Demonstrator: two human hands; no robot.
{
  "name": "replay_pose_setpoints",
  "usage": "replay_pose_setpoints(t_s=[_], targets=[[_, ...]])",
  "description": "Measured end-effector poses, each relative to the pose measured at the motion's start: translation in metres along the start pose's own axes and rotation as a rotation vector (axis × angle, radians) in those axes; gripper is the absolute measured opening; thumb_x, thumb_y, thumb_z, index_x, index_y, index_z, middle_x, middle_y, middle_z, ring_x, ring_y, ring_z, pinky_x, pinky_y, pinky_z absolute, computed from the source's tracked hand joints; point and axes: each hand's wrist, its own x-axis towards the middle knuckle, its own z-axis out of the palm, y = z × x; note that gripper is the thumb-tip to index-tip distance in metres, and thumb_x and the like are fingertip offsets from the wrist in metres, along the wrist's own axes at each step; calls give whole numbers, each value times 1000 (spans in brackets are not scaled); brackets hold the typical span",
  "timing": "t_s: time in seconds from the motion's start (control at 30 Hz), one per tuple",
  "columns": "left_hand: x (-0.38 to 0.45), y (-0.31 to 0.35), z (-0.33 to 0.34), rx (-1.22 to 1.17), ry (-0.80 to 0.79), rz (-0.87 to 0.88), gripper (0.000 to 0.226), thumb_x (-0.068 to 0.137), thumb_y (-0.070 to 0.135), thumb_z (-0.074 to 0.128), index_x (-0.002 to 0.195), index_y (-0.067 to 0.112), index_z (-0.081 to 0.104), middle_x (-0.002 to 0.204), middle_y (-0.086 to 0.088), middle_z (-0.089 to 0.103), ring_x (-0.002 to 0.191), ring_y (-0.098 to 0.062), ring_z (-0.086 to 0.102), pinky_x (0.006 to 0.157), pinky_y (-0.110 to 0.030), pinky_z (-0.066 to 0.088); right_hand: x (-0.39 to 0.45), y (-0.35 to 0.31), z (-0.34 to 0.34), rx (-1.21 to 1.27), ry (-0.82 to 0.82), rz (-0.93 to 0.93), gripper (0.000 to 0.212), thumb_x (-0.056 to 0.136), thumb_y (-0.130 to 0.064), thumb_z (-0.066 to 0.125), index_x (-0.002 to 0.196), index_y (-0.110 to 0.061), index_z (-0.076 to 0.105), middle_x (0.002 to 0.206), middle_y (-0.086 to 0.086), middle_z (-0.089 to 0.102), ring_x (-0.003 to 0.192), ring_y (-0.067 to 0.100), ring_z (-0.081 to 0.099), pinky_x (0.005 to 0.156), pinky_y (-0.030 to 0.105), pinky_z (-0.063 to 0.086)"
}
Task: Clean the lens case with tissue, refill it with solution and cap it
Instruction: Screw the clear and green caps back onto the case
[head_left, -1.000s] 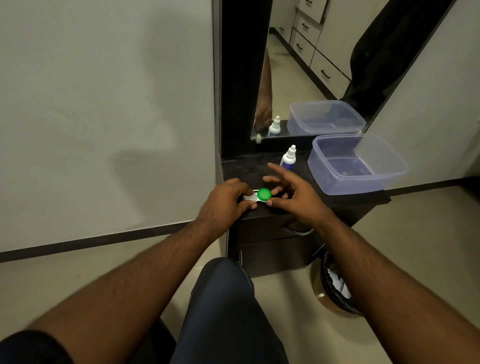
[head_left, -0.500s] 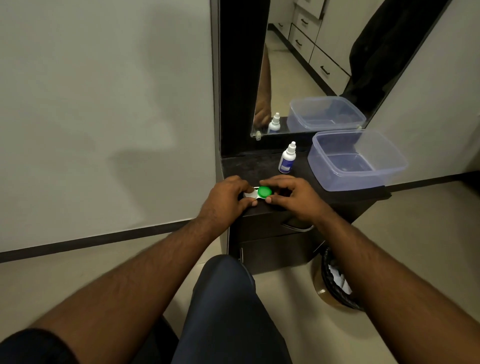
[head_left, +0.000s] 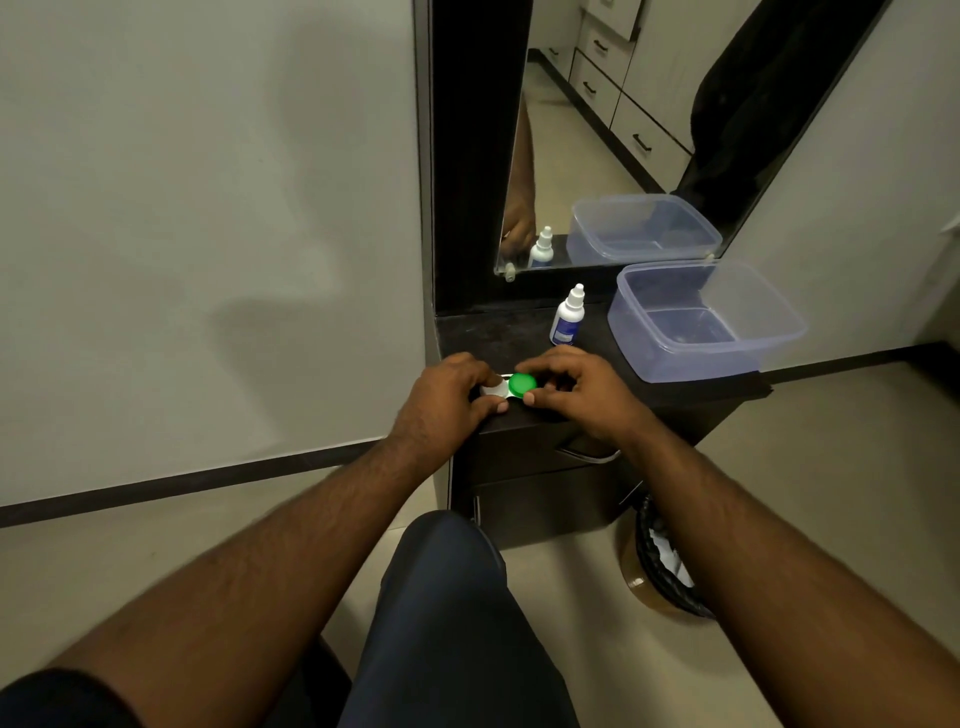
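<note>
Resting near the front edge of the dark cabinet top (head_left: 519, 332), the lens case (head_left: 506, 389) was held from both sides. Its white cap (head_left: 492, 391) was gripped by the curled left hand (head_left: 447, 400), and its green cap (head_left: 522, 383) was pinched by the right hand (head_left: 576, 389). The solution bottle (head_left: 568, 318) was stood behind, beside a clear container (head_left: 748, 353).
</note>
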Motion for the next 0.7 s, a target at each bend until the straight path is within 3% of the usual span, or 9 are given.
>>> replay_pose_setpoints(t_s=[0.17, 0.4, 0.7], targets=[[-1, 1, 1, -12, 16, -2, 31, 78, 23, 75, 105, 10, 70, 102, -5, 66, 90, -14, 58, 79, -26, 50, -2, 1, 4, -24, 63, -28, 34, 79, -15, 73, 111, -20, 66, 103, -4, 59, 81, 4, 55, 73, 13, 45], [-3, 0, 3, -36, 48, 4, 28, 76, 19, 77, 101, 8, 71, 99, -7, 67, 89, -16, 60, 78, -26, 49, -1, 3, 12, -193, 107, -158, 31, 77, -21, 75, 107, -15, 66, 99, -1, 58, 84, 12, 56, 74, 21, 48], [-5, 1, 0, -5, 16, 35, 28, 79, 24, 75, 103, 11, 69, 100, -5, 65, 86, -11, 55, 74, -21, 45, -7, -2, 10, -164, 107, -127, 37, 77, -21, 75, 112, -15, 65, 106, -3, 59, 94, 10, 57, 82, 23, 50]])
